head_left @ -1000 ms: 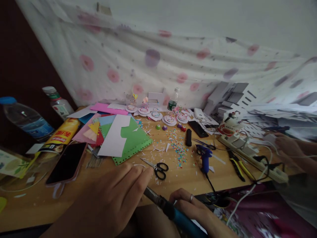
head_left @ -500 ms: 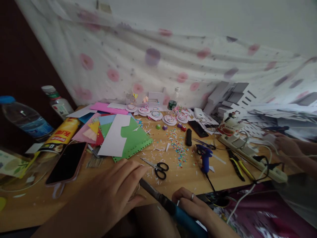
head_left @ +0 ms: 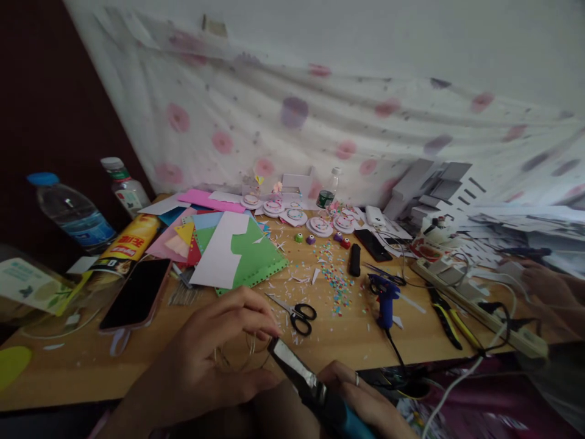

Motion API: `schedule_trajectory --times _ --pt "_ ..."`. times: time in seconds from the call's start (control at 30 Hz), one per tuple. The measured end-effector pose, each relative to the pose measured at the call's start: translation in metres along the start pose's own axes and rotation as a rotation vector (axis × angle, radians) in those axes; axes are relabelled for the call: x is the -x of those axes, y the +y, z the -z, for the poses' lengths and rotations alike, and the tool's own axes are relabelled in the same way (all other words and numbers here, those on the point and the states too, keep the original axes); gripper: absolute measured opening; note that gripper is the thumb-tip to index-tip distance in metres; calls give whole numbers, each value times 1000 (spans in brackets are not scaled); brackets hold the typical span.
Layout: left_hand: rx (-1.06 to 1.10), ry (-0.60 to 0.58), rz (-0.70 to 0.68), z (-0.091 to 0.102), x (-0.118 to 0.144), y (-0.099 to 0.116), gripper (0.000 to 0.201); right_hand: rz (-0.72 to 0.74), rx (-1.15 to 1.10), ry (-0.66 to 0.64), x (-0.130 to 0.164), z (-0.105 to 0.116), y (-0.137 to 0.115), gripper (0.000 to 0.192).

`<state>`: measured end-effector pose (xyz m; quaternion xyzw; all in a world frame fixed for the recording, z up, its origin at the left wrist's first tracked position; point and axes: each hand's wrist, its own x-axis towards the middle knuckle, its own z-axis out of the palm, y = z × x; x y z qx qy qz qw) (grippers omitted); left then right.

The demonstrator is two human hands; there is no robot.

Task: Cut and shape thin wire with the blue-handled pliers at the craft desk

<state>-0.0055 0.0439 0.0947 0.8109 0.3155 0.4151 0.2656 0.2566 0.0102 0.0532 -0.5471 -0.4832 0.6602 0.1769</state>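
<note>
My left hand (head_left: 201, 360) is closed, fingertips pinching a loose loop of thin wire (head_left: 251, 345) just above the table's front edge. My right hand (head_left: 365, 393) grips the teal handle of a pair of pliers (head_left: 299, 369). The metal jaws point up and left, their tips at my left fingertips where the wire is. Whether the jaws bite on the wire cannot be made out. Beyond the jaws lie black-handled scissors (head_left: 299, 316) on the wooden table (head_left: 320, 341).
Coloured paper sheets (head_left: 260, 256) and a phone (head_left: 137, 296) lie left, with bottles behind. Small confetti-like pieces (head_left: 336, 280) are scattered mid-table. A blue glue gun (head_left: 386, 299), yellow-black pliers (head_left: 445, 320) and a power strip (head_left: 484, 308) lie right. Another person's hand (head_left: 543, 280) is at far right.
My left hand has turned, so the wire loop shows more between thumb and fingers. The pliers have rotated, showing a flat metal face. The whole view has shifted slightly.
</note>
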Motion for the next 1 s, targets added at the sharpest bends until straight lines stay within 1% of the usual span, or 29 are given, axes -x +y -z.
schedule_trajectory --times 0.1,0.17,0.2,0.27,0.33,0.43,0.5,0.57,0.63,0.7,0.77,0.87,0.93,1.0 --pt "180 99 17 -13 -1 -3 22 -31 2 6 -10 0 2 12" --pt "227 151 17 -18 0 -5 27 -24 35 24 -15 1 3 6" --pt "212 169 16 -19 0 -5 28 -35 28 30 -18 1 5 5" --pt "77 183 18 -14 3 -5 31 -76 -18 33 -22 2 9 7" --pt "-152 157 7 -6 7 -5 37 -95 -53 42 -23 2 13 9" --pt "-484 29 -53 8 12 -1 43 -99 -30 38 -20 3 8 10" --pt "-641 -74 -89 15 14 2 49 -113 2 32 -14 5 -2 11" --pt "-767 -121 -146 19 14 6 55 -103 33 48 -9 6 -14 11" --pt "-847 -108 -231 20 13 9 56 -65 56 87 -5 7 -22 12" --pt "-881 -79 -284 20 10 12 53 -34 78 141 -4 6 -23 12" --pt "-878 -57 -302 20 8 14 50 -33 105 195 -7 5 -20 11" --pt "-884 -45 -305 19 4 17 46 -89 137 254 -10 1 -18 12" --pt "-919 -54 -321 18 1 19 43 -88 158 264 -5 -2 -23 14" --pt "-960 -58 -344 18 -2 21 41 -20 187 236 8 -4 -32 16"
